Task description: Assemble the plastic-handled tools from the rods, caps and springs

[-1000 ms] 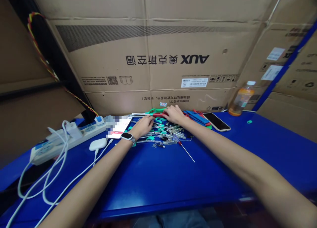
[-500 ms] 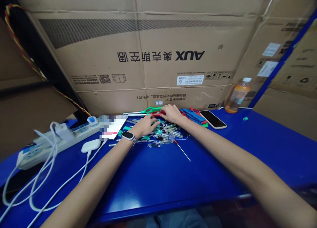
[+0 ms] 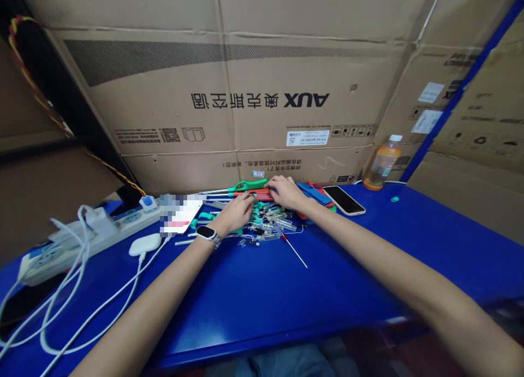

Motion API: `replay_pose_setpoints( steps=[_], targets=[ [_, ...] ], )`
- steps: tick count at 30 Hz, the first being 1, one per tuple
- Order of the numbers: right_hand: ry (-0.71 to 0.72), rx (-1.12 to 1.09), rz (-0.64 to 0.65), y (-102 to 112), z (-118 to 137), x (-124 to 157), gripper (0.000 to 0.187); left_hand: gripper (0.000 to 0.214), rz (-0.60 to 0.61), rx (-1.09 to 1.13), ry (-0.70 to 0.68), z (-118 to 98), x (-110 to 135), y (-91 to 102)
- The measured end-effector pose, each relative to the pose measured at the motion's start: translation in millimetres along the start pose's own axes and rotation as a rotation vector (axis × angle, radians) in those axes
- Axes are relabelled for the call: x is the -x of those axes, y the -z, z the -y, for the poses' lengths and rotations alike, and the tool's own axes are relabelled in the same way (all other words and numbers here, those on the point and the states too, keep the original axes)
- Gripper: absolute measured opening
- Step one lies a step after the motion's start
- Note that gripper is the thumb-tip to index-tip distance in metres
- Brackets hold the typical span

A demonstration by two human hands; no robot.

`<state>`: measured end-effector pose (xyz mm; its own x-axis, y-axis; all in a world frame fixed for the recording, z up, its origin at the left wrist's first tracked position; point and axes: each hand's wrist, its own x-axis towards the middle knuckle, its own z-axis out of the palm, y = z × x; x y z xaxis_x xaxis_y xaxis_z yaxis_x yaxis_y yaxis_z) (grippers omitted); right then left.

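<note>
Both my arms reach to a heap of small tools and clear parts [image 3: 266, 224] at the back of the blue table [image 3: 286, 295]. My left hand [image 3: 235, 212], with a smartwatch [image 3: 207, 233] on its wrist, lies on the heap with its fingers curled near a red-handled tool [image 3: 254, 195]. My right hand [image 3: 289, 192] rests on the far side of the heap, fingers bent over the red handle's end. A green-handled tool [image 3: 245, 185] lies just behind. What the fingers grip is hidden. A thin red-handled probe [image 3: 292, 246] points out of the heap toward me.
A dark phone [image 3: 344, 200] and blue and red items [image 3: 315, 193] lie right of the heap, with a bottle of orange drink [image 3: 380, 164] beyond. A lit phone [image 3: 180, 213], white charger [image 3: 144, 244], power strip [image 3: 82, 235] and cables sit left. Cardboard boxes [image 3: 254, 93] wall the back.
My left hand has slid farther up over the heap toward the red handle and my right hand. The view has shifted slightly, so everything sits a little more to the left.
</note>
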<state>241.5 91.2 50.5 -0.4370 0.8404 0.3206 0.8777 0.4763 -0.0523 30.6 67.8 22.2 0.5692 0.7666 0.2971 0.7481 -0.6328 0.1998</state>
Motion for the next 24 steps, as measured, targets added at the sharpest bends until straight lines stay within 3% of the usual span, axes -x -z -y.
replay_pose_setpoints(
  steps=[5,7,10,15,20,24],
  targets=[
    [-0.144,0.024,-0.011,25.2,-18.6,32.9,0.026,0.030,-0.054,0.017,-0.058,-6.8,-3.1,5.2],
    [-0.233,0.056,-0.011,25.3,-19.9,49.4,0.025,0.027,-0.043,0.012,-0.089,-16.1,-10.4,3.2],
    [-0.334,0.101,-0.036,15.9,-12.7,68.7,0.041,0.028,-0.019,-0.014,-0.127,-32.5,-26.1,-2.5],
    [-0.372,0.112,-0.085,4.1,-0.5,80.3,0.040,0.037,0.013,-0.090,-0.165,-50.3,-56.5,-12.7],
    [-0.374,0.058,-0.110,4.7,-1.4,83.1,0.031,0.029,0.051,-0.110,-0.176,-53.2,-85.2,-18.9],
    [-0.377,-0.017,-0.135,5.1,-3.1,85.1,0.028,0.026,0.059,-0.039,-0.186,-51.7,-90.8,-19.5]
  ],
)
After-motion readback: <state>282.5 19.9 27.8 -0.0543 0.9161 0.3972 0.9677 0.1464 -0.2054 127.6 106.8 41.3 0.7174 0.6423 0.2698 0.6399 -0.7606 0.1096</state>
